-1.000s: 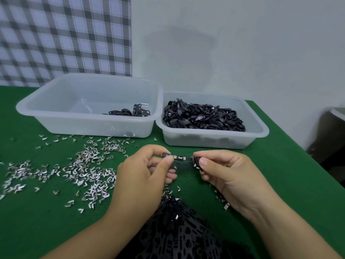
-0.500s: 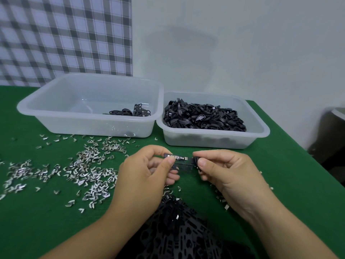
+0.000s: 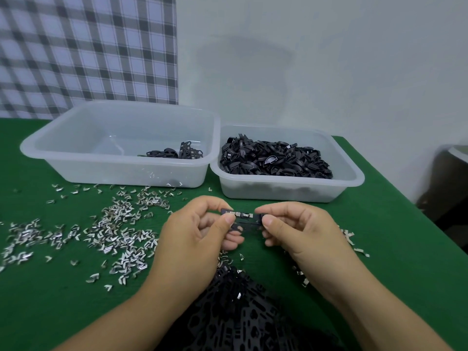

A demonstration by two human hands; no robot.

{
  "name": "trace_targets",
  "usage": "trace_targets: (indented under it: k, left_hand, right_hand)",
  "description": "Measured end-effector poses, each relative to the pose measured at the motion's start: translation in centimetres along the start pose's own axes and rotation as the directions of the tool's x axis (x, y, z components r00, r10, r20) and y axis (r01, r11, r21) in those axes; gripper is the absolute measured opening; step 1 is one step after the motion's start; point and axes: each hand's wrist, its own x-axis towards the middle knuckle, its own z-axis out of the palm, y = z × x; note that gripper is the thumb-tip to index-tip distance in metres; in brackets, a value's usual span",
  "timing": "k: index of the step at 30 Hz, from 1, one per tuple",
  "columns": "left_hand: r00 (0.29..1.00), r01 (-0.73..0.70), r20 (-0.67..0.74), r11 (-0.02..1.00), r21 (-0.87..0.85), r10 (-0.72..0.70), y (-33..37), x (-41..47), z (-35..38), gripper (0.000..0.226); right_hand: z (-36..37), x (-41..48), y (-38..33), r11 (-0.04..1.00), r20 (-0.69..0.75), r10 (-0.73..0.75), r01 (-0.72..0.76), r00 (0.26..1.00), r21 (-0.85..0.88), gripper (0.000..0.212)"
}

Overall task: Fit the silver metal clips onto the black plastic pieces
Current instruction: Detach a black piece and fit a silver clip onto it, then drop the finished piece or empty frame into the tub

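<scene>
Closest to me, below my fingers (image 3: 229,219), lay a heap of black plastic pieces (image 3: 243,312) with a few stray clips caught in it, none visibly fitted. Above it my left hand (image 3: 192,239) and right hand (image 3: 304,231) each pinched one end of a black plastic piece (image 3: 247,222), thumbs and fingers clamped on it, clear of the tabletop (image 3: 392,249). Between my thumbs a row of silver metal clips (image 3: 240,214) sat along its top edge; I could not tell whether every slot was filled. Left of my fingers spread a wide scatter of loose clips (image 3: 121,231), with a few more to the right. Beyond my fingers to the left, the left tub (image 3: 114,173) held only a small handful of pieces (image 3: 174,153), finished ones as I judged. Beyond to the right, the right tub (image 3: 291,191) was heaped with other black parts (image 3: 273,158). I judged the job barely begun.
</scene>
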Motion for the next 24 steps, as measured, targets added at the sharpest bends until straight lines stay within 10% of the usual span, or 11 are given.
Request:
trace_targets:
  k: [11,17,24]
  left_hand:
    - [0.999,-0.034,0.036,0.999,0.005,0.034,0.0,-0.2,0.1,0.022]
    - [1.0,0.007,0.009,0.999,0.051,-0.008,-0.2,-0.3,0.0,0.019]
    - [0.999,0.03,-0.018,0.992,0.126,-0.027,-0.6,0.0,-0.1,0.03]
  right_hand:
    - [0.2,-0.1,-0.4,0.956,-0.04,-0.175,0.16,0.984,-0.244,0.022]
    - [0.7,0.5,-3.8,0.794,-0.202,-0.521,0.384,0.83,-0.471,0.019]
    - [6.1,9.3,-9.2,0.64,-0.059,-0.627,0.471,0.777,-0.607,0.008]
